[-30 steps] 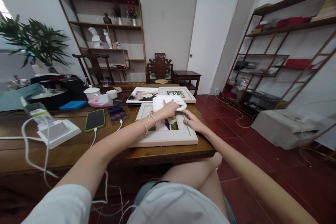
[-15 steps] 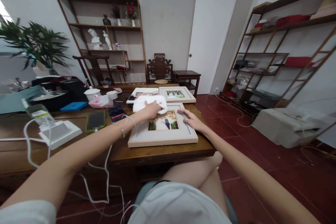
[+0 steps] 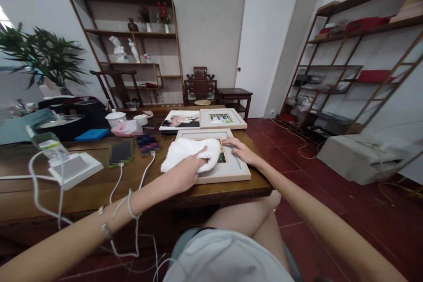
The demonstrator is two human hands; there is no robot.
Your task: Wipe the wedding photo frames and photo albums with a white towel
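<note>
Pale picture frame [image 3: 236, 168] at the surface's [image 3: 99, 189] near edge.
Fingers of left hand [image 3: 183, 172] grasp white cloth [image 3: 187, 150] on it; right hand [image 3: 239, 150] lies flat, released.

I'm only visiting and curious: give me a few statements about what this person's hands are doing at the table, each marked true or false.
1. The left hand holds a white cloth on the picture frame. True.
2. The right hand is lifted clear of it. False: it rests on the frame's right side.
3. The picture frame stands upright. False: it lies flat on the wooden table.
4. A second frame lies behind it. True.
</note>
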